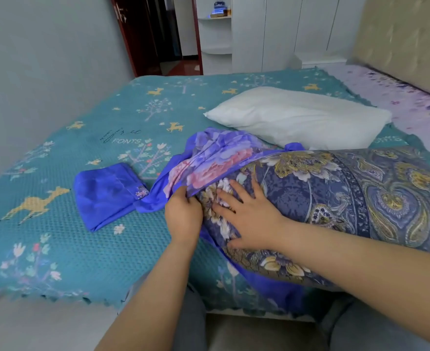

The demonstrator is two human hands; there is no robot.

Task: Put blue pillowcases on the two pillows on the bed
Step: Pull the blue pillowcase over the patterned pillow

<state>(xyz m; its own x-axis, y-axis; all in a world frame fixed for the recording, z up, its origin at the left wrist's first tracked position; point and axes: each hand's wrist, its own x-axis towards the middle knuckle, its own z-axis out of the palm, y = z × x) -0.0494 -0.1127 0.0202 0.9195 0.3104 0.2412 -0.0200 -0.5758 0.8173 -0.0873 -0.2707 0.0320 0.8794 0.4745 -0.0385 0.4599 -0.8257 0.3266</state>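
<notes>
Left hand (183, 211) pinches the bunched edge of the blue floral satin pillowcase (209, 158), which sits over the near end of the paisley-patterned blue and gold pillow (348, 193) – right hand (247, 214) presses flat on it, fingers spread. Plain white pillow (297, 117) at 1 o'clock, folded blue pillowcase (107, 193) at 9 o'clock on the teal deer-print bedspread (69, 148) – nothing blocking either.

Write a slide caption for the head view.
Left hand pulls blue pillowcase over patterned pillow; right hand presses it.
</notes>
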